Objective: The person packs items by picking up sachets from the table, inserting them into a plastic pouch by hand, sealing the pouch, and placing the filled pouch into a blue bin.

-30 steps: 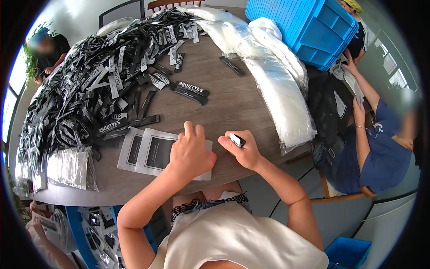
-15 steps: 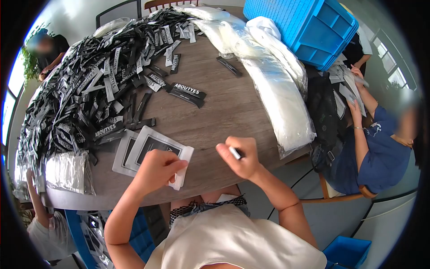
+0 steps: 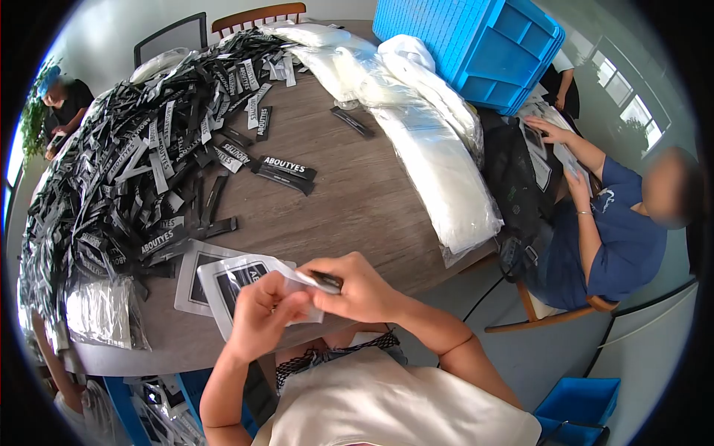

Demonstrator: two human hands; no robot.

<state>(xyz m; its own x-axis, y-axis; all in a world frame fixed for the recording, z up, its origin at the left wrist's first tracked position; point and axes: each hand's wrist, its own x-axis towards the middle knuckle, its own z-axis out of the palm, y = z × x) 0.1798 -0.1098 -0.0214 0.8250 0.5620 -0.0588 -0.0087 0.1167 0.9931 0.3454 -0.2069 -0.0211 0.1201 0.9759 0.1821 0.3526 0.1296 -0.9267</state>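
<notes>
My left hand (image 3: 262,311) is closed on the top end of a white-edged plastic pouch (image 3: 217,285) with a black printed panel. My right hand (image 3: 363,288) meets it at the pouch's mouth, its fingers closed round a small black stick sachet (image 3: 327,280). Whether the sachet's tip is inside the pouch is hidden by my fingers. Under the held pouch, a second similar pouch (image 3: 184,276) lies flat on the table. Just left of these, black sachets marked ABOUTYES (image 3: 163,236) spread out from a large heap.
The heap of black sachets (image 3: 111,163) covers the table's left side. Clear bags of white material (image 3: 435,178) line the right, beside a blue crate (image 3: 513,59). A co-worker in a blue shirt (image 3: 621,230) handles pouches at right; other people are at left and behind the crate.
My right hand has moved left and down to meet my left hand at the pouch. The pouch's top end is now lifted and bent. The view has shifted slightly.
</notes>
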